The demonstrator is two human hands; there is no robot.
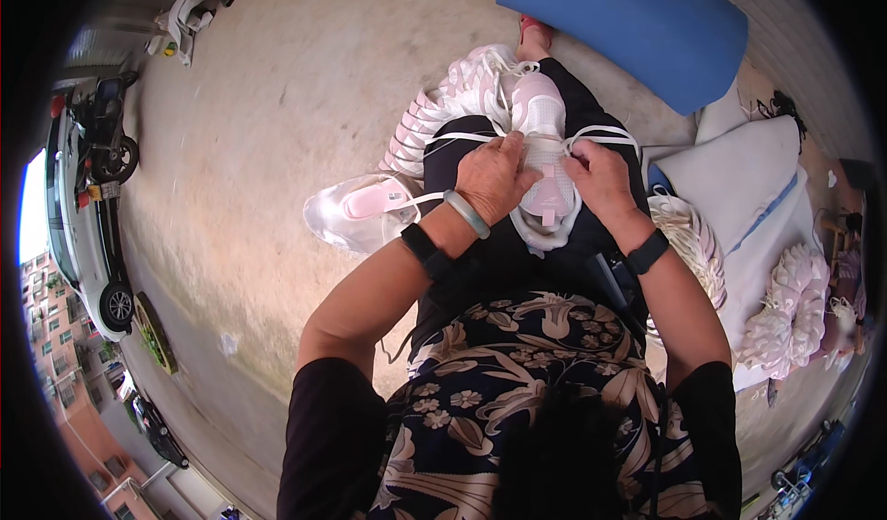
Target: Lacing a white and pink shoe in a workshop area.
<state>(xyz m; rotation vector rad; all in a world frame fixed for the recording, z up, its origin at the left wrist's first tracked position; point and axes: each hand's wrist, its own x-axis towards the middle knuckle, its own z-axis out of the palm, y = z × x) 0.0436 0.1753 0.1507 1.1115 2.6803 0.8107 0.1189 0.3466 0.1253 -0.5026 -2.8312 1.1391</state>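
Note:
A pink-and-white sneaker upper [538,113] lies across my lap, its pink tongue [552,195] towards me. My left hand [494,176] is closed at its left edge, fingers pinching a white shoelace [459,136] that trails off to the left. On the opposite edge, my right hand [601,180] pinches the lace's other side, where a white loop [605,133] stretches out to the right. The fingertips partly cover the eyelets. Left of my knee sits a clear shoe-shaped form [328,215] with a pink insole in it.
A long row of nested pink-and-white uppers [416,136] curves beside my left leg. More bundled uppers [785,307] lie on white sheeting [730,183] at the right. Ahead is a blue board [637,25]. A motorcycle [109,141] and a car [83,233] stand far left.

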